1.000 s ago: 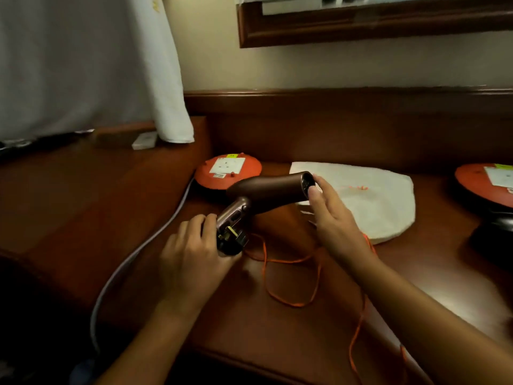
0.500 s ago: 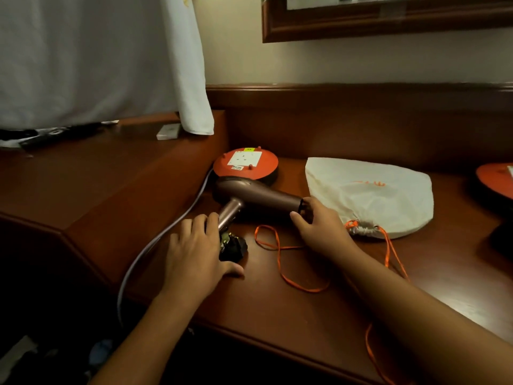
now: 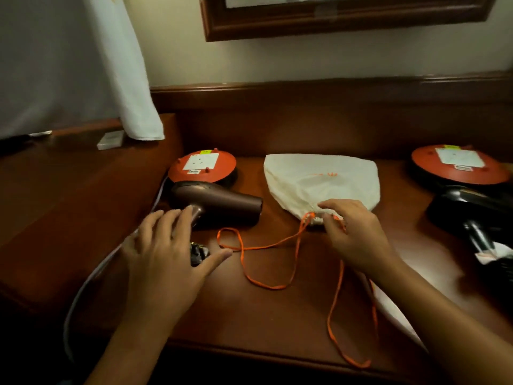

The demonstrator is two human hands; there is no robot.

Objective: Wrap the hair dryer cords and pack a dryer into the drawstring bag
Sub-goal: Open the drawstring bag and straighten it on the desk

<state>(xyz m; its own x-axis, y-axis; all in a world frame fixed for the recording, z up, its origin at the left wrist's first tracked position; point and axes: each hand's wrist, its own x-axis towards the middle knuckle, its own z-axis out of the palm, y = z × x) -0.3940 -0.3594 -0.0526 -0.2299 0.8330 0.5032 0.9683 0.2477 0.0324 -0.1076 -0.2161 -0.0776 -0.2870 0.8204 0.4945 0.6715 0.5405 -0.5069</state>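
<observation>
A brown hair dryer (image 3: 222,204) lies on its side on the wooden desk (image 3: 277,309), nozzle pointing right. My left hand (image 3: 166,254) hovers over its handle with fingers spread, fingertips touching the handle; the black plug (image 3: 198,252) and wrapped cord show under the palm. To the right lies the white drawstring bag (image 3: 319,179), mouth gathered shut and facing me. My right hand (image 3: 358,234) pinches that gathered mouth between thumb and fingers. The orange drawstring (image 3: 266,247) trails loose across the desk toward the front edge.
A second, black hair dryer (image 3: 472,215) lies at the far right. Two orange discs (image 3: 202,165) (image 3: 458,162) sit at the back. A grey cable (image 3: 91,276) runs down the left edge. A white cloth (image 3: 133,79) hangs over the raised side ledge, which carries a small white box (image 3: 110,140).
The brown dryer, held up a second ago, now lies on the desk. My right hand left its nozzle and went to the bag's mouth. My left hand loosened over the handle.
</observation>
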